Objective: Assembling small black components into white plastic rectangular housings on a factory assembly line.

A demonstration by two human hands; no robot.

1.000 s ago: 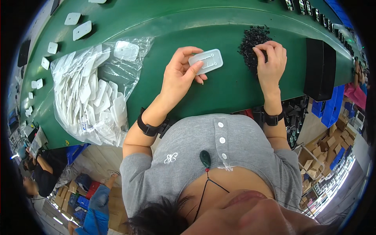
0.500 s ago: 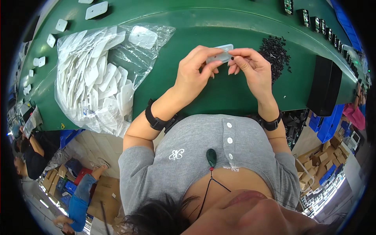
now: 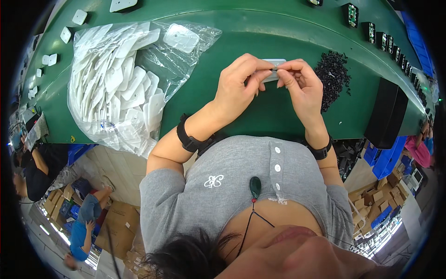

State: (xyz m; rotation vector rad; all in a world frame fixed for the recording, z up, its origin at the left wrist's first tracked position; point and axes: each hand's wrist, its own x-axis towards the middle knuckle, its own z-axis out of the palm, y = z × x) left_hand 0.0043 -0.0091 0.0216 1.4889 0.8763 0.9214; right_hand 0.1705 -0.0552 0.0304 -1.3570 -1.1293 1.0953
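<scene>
My left hand [image 3: 236,89] and my right hand [image 3: 304,92] meet above the green table [image 3: 204,97], thumbs and forefingers closed in pinches. Between the fingertips of both hands is a small black part [image 3: 274,69], too small to make out in detail. Just behind and beneath the fingers shows a whitish translucent plastic plate [image 3: 275,61]; whether it rests on the table or is partly held, I cannot tell. To the right of my right hand lies a heap of small black parts [image 3: 332,76].
At left, a clear plastic bag [image 3: 197,63] holds many white plates [image 3: 114,79]. A black box [image 3: 385,109] stands at the table's right. Black housings with green circuit boards [image 3: 351,16] line the far right; single white plates [image 3: 80,17] sit far left.
The plate was gripped at its edge by my left hand; now the left fingertips pinch the small black part together with the right. The whole view has shifted slightly.
</scene>
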